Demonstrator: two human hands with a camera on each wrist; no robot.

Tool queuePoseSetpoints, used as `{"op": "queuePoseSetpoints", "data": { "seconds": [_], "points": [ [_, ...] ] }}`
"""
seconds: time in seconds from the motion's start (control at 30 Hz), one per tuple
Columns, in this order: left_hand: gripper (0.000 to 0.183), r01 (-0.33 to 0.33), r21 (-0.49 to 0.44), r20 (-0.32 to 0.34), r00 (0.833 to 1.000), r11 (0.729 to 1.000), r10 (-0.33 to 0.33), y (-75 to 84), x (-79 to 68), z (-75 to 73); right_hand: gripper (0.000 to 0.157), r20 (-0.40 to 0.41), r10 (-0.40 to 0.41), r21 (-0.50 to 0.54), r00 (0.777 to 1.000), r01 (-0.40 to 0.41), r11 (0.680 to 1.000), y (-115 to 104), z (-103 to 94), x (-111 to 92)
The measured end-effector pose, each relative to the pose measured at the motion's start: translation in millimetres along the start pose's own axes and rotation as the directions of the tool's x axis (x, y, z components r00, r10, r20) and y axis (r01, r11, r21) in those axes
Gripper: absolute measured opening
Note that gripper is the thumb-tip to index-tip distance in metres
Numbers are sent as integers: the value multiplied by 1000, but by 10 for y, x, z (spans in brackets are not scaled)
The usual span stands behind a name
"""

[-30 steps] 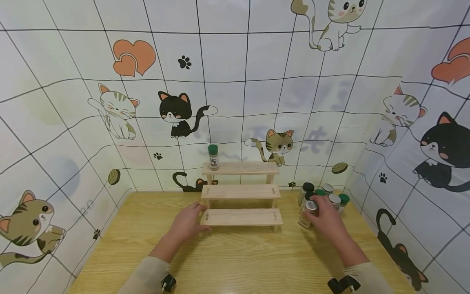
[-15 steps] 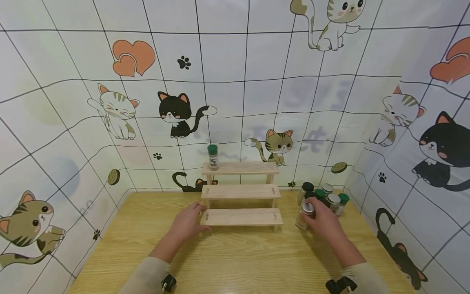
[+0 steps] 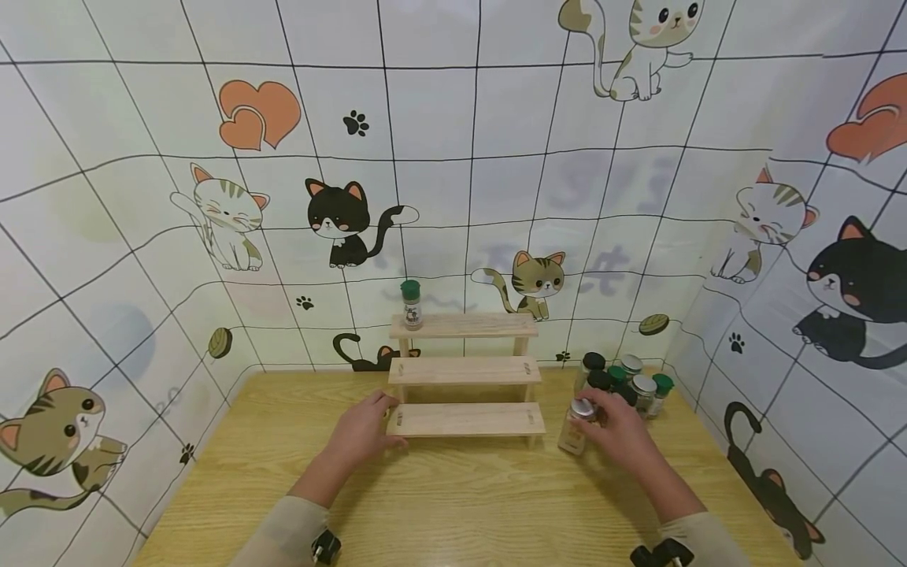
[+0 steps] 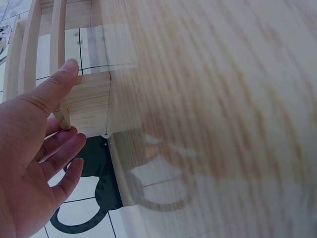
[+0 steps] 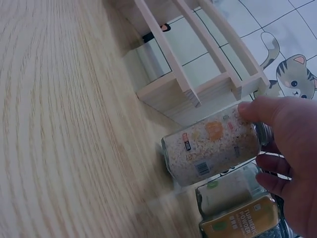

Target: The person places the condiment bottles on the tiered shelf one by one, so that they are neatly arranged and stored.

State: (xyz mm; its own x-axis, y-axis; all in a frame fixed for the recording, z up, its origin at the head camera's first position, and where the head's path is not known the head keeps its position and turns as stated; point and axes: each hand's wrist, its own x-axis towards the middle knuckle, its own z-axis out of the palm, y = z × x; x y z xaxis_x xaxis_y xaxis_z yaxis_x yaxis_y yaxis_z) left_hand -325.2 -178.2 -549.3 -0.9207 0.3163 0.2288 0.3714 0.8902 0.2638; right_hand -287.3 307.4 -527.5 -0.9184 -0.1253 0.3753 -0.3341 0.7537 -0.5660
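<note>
My right hand (image 3: 615, 431) grips a glass spice jar (image 5: 213, 144) near its silver lid, thumb on one side and fingers on the other. Pale grainy flakes fill the jar, and its label has an orange patch. In the head view it tilts slightly, just right of a three-step wooden rack (image 3: 464, 420). My left hand (image 3: 363, 427) holds the left end of the rack's lowest step; the left wrist view shows the thumb (image 4: 64, 79) over the board and the fingers curled at its end. A green-capped spice jar (image 3: 411, 304) stands on the top step's left end.
Several spice jars with black, green and silver lids (image 3: 643, 386) cluster at the table's back right. One is a turmeric powder jar (image 5: 242, 218), close under my right hand. A cat-print cloth (image 3: 439, 181) lines the back and sides of the wooden table (image 3: 453, 504).
My right hand has drawn the silver-lidded spice jar left and toward me, away from the cluster. The left hand stays at the rack.
</note>
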Motion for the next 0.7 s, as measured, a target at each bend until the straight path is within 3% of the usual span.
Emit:
{"op": "queuePoseSetpoints", "data": {
  "seconds": [0.47, 0.7],
  "points": [
    [81, 3, -8, 9, 1000, 1000, -3, -8, 0, -1, 37, -29, -8, 205, 1000, 14, 979, -250, -151, 84],
    [81, 4, -20, 10, 1000, 1000, -4, 12, -11, -17, 39, -2, 38, 329, 999, -35, 944, -373, -205, 206]
  ]
}}
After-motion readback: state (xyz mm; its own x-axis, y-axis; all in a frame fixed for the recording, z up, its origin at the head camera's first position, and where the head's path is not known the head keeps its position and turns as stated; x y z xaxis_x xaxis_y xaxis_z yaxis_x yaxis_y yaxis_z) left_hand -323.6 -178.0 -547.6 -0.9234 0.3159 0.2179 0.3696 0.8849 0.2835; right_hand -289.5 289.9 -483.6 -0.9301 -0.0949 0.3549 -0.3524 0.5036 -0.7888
